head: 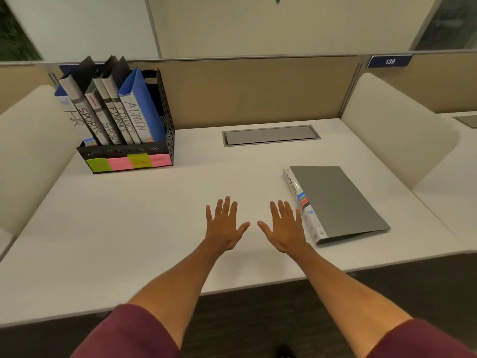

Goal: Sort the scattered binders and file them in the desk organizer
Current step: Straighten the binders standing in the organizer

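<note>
Both the left hand (224, 226) and the right hand (284, 228) are lying spread wide and empty on the white desk (144, 210), the grey ADMIN binder (335, 202) lying flat just beside the right hand, well apart from the black desk organizer (126, 157) holding upright binders at far left.

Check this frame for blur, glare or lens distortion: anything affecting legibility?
Head view: wide-angle bending bows the white desk edges; soft even lighting, no glare; handwritten spines in the black mesh organizer read clearly; the flat grey binder is sharp; both open hands are unblurred.
</note>
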